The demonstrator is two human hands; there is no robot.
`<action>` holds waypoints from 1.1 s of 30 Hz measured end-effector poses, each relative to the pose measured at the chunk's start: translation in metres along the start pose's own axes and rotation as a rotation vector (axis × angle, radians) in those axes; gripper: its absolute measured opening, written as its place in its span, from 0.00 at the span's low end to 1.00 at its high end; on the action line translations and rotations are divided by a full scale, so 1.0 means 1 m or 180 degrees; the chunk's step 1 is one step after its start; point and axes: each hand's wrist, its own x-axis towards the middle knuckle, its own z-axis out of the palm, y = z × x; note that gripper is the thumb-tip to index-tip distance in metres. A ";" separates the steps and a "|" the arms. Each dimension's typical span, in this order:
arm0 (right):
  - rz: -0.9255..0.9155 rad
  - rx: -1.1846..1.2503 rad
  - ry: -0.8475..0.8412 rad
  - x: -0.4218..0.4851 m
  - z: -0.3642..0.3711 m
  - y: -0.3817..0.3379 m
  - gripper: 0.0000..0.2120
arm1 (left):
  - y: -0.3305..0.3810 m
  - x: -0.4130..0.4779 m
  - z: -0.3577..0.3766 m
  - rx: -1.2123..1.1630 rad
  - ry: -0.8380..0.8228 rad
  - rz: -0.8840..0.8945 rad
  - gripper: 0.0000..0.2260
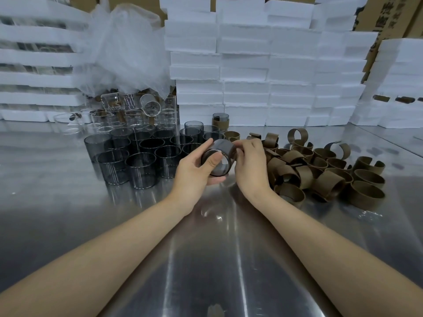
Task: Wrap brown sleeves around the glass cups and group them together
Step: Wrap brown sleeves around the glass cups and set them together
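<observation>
Styrofoam blocks [263, 65] are stacking up way behind the grip, and the steel table [206, 248] is shining underneath it. The pile of brown sleeves [320, 172] is sitting just right of the grip, with the empty smoked glass cups [137, 161] standing just left. The left hand [194, 172] is curling round one tipped cup [217, 161], thumb across its rim, and the right hand [249, 163] is pinching its far end.

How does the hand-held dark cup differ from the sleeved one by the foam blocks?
The dark grey glass cup is tilted, mouth toward camera, held by left hand and right hand; the brown-sleeved grey glass cup stands upright, untouched, on the steel table. Both are tinted cylinders.
</observation>
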 end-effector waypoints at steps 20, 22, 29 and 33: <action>0.0038 0.1393 0.0525 -0.008 0.001 -0.014 0.12 | -0.001 0.001 -0.003 0.0061 -0.0007 -0.0206 0.11; 0.0124 0.1419 0.0488 -0.007 -0.001 -0.015 0.09 | -0.001 0.000 -0.002 -0.0082 0.0016 -0.0291 0.11; -0.0154 0.0974 0.0398 -0.010 -0.002 -0.016 0.06 | -0.004 0.001 0.000 0.0077 -0.0028 -0.0267 0.16; -0.0604 0.0703 0.0472 -0.013 -0.003 -0.018 0.17 | -0.001 -0.002 -0.001 0.0045 -0.0281 -0.0120 0.16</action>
